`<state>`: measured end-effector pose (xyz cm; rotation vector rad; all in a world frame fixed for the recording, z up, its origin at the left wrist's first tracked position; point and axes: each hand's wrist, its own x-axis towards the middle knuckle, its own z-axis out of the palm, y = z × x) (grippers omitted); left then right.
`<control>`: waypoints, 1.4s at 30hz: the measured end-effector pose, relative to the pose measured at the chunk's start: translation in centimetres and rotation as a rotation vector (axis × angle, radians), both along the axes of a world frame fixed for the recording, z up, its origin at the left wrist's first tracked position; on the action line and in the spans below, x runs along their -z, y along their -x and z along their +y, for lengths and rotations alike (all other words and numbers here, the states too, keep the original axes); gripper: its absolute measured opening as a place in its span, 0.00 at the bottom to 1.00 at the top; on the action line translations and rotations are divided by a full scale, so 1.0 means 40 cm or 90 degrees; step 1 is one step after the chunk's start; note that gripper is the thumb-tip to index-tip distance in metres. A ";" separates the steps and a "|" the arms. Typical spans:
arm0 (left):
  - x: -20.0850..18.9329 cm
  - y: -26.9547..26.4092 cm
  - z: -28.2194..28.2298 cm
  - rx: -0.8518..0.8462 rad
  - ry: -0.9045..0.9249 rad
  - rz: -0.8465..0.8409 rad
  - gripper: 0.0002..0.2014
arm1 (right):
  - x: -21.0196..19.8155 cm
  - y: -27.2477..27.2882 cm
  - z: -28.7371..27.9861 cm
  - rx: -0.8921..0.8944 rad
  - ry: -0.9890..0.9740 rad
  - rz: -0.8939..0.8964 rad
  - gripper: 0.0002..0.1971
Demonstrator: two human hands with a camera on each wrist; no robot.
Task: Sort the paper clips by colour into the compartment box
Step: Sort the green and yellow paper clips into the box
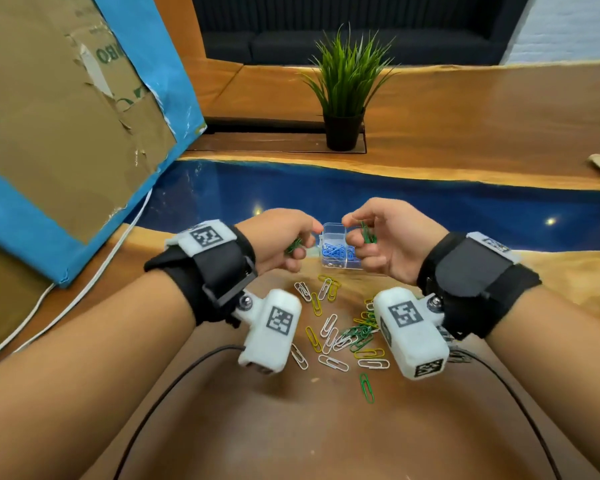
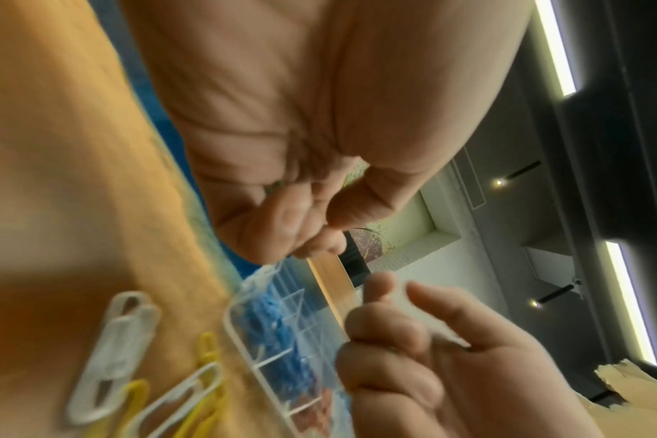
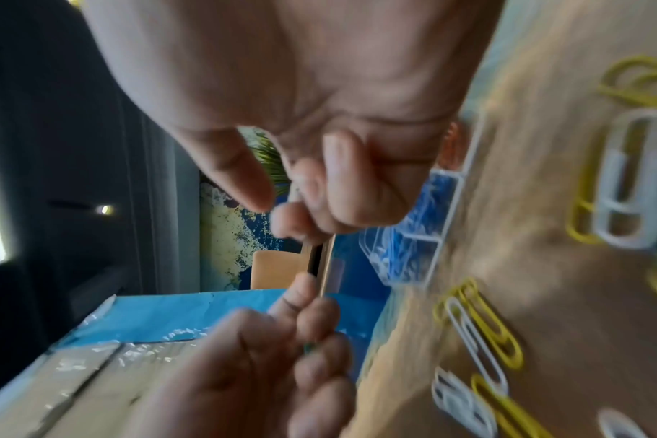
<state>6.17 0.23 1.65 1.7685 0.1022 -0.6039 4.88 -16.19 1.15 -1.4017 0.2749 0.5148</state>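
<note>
A small clear compartment box (image 1: 338,263) stands on the table between my two hands, with blue clips (image 1: 336,252) in its near compartments. My left hand (image 1: 303,239), just left of the box, curls its fingers round a bunch of green clips (image 1: 293,244). Over the box's right side, my right hand (image 1: 355,233) pinches more green clips (image 1: 368,232). In the left wrist view the left fingers (image 2: 301,225) are curled above the box (image 2: 240,332). The right wrist view shows the right fingers (image 3: 342,189) bent, with the box (image 3: 441,234) beyond.
Loose white, yellow and green clips (image 1: 343,332) lie scattered on the wooden table nearer me than the box. A single green clip (image 1: 367,388) lies closest to me. A cardboard and blue box (image 1: 66,140) stands at the left, a potted plant (image 1: 345,98) behind. Cables trail from both wrists.
</note>
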 end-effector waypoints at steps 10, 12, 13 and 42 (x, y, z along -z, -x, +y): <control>-0.046 -0.095 -0.091 -0.048 0.011 0.047 0.09 | -0.043 -0.118 0.043 0.045 0.162 0.054 0.08; -0.040 -0.108 -0.101 -0.057 0.000 0.042 0.10 | -0.042 -0.130 0.048 0.056 0.172 0.065 0.07; -0.035 -0.112 -0.105 -0.065 -0.001 0.041 0.12 | -0.041 -0.135 0.048 0.062 0.180 0.060 0.08; -0.002 -0.076 -0.077 -0.038 -0.005 -0.027 0.25 | -0.053 -0.095 0.081 0.033 0.287 -0.085 0.20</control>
